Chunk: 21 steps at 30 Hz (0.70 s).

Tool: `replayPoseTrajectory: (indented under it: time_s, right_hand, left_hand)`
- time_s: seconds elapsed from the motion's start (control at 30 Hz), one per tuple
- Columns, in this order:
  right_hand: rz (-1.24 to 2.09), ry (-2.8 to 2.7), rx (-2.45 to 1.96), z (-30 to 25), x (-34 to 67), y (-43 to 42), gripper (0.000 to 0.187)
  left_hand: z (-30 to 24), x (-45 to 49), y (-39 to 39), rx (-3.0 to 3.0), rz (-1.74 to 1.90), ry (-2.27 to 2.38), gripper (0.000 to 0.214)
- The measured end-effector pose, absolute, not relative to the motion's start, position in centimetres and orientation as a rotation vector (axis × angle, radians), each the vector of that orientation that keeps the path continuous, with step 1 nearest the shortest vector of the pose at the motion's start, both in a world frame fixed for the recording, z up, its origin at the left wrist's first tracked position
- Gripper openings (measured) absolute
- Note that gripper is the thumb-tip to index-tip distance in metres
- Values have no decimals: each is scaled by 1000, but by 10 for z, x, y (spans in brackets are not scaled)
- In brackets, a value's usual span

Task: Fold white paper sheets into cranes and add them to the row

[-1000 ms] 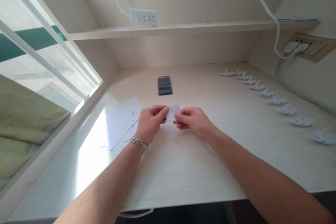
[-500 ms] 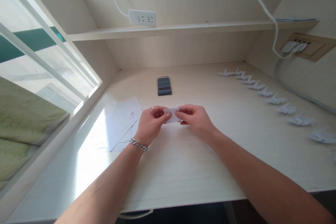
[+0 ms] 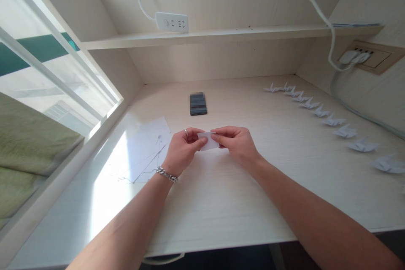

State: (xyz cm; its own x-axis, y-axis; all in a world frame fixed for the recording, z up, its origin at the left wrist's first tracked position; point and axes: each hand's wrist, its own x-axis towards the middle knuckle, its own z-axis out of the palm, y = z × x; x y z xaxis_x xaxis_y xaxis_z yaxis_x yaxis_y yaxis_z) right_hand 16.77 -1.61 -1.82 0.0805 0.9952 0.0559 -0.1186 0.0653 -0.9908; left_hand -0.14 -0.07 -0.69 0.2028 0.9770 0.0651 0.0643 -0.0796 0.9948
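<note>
Paper cranes [image 3: 333,121] right of hands [image 3: 238,141]

The small piece of paper [image 3: 210,146] is white, smooth and matt, and the folded cranes [image 3: 345,131] look made of the same dull, crisp paper. The loose sheets [image 3: 147,133] are plain paper too, flat in finish. Pale wood grain, fine and streaky, covers the desk [image 3: 240,206] and shelf [image 3: 221,36] — satin mostly, though the desk turns glossy where sunlight strikes it. The bracelet [image 3: 167,174] and ring [image 3: 186,133] are shiny silver-toned metal. Smooth white plastic forms the power strip [image 3: 171,22]; the socket plate [image 3: 384,58] has a soft tan sheen. The green cloth [image 3: 34,156] looks fuzzy — thick and lustreless.
</note>
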Motion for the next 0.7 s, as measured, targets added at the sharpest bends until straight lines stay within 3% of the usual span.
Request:
replayPoseTrajectory:
  time_s: [0.7]
  right_hand:
    - [1298, -1059, -1013, -13, 168, -19, 15]
  left_hand:
    - [-8, -3, -2, 1340, 1126, 874, 3]
